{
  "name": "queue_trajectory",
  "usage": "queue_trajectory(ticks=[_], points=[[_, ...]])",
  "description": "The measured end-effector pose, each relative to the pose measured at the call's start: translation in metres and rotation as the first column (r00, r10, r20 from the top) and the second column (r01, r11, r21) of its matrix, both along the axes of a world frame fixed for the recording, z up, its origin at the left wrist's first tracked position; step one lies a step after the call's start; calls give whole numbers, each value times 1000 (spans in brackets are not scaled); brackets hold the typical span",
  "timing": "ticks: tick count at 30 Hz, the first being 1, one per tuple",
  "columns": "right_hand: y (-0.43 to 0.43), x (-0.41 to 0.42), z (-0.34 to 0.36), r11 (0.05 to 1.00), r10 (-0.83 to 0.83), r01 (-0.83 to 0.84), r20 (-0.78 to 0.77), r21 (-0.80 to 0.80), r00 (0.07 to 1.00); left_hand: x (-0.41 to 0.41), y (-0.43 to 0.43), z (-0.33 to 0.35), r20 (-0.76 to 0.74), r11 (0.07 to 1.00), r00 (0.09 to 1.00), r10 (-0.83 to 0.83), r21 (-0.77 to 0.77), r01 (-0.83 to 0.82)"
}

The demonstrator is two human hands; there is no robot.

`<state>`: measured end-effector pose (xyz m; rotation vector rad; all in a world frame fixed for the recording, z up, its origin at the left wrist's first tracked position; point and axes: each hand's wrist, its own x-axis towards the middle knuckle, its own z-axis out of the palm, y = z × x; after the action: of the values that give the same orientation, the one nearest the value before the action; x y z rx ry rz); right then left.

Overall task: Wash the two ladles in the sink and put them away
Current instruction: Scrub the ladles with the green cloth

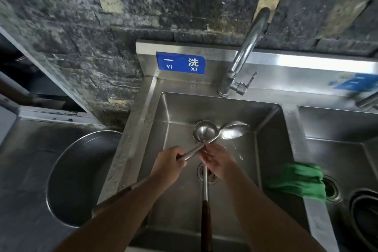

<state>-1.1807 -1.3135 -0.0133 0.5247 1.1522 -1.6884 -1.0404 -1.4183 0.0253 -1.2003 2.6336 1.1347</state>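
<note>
Looking at the sink (178,108), what do you see? asks one.

Two ladles, says the other. They are held up over the middle of the sink. Their round bowls sit side by side and seem to touch.

Who holds the first ladle (204,132)?

The right hand (218,162). Its fingers are curled round the thin metal part of the handle, just below the bowl. The long handle hangs straight down over the sink's drain (199,172). It ends in a dark wooden grip at the sink's near edge.

And the second ladle (233,132)?

The left hand (169,163) grips that one, with its fingers wrapped tight round the metal handle. The handle slants up across the sink. Its bowl is tipped on its side, closer to the sink's right wall than the first bowl is. The two handles cross close to the right hand's fingertips.

What else is near the sink?

A shiny tap (247,47) stands on the sink's back rim. A blue sign (181,62) with white letters is stuck up behind the sink's back left corner. A green cloth (298,180) lies on the sink's right rim. A big round metal bowl (81,176) sits on the surface (24,170) left of the sink.
</note>
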Motion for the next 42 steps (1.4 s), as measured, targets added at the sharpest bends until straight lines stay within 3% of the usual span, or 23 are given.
queue_trajectory(ticks=[11,16,18,21,22,24,26,27,29,32,34,36,40,42], points=[[57,-14,17,995,58,-65,-87,-79,994,-9,23,13,-59,995,994,-95,24,97],[110,-43,40,992,85,-99,-176,-73,981,-28,46,13,-95,957,992,-83,268,106],[135,-54,50,995,91,-99,-267,-16,959,-33,55,10,-110,925,993,-45,370,83],[171,-81,61,980,62,27,-430,198,901,-45,74,7,-112,890,993,33,455,22],[185,-91,61,943,111,72,-511,324,852,-49,81,6,-105,887,993,50,461,4],[214,-105,54,753,386,166,-632,637,673,-54,92,3,-106,880,992,75,476,-15],[242,-110,45,549,586,312,-624,775,518,-58,100,-2,-115,873,988,100,487,-32],[254,-112,38,504,619,367,-623,782,478,-60,103,-4,-119,869,987,111,494,-38],[268,-116,24,486,617,367,-609,793,499,-63,107,-7,-124,864,985,117,502,-39],[274,-122,2,506,554,135,-441,852,706,-65,115,-5,-129,870,986,102,493,-26],[275,-121,-9,573,504,65,-414,817,758,-63,118,-6,-136,860,984,116,509,-31],[276,-119,-14,597,478,109,-461,795,748,-61,120,-4,-137,852,983,121,523,-32],[279,-112,3,457,515,267,-497,849,699,-51,115,-1,-124,833,983,135,552,-45],[279,-101,17,447,512,355,-560,821,651,-44,110,3,-124,845,985,123,534,-38]])
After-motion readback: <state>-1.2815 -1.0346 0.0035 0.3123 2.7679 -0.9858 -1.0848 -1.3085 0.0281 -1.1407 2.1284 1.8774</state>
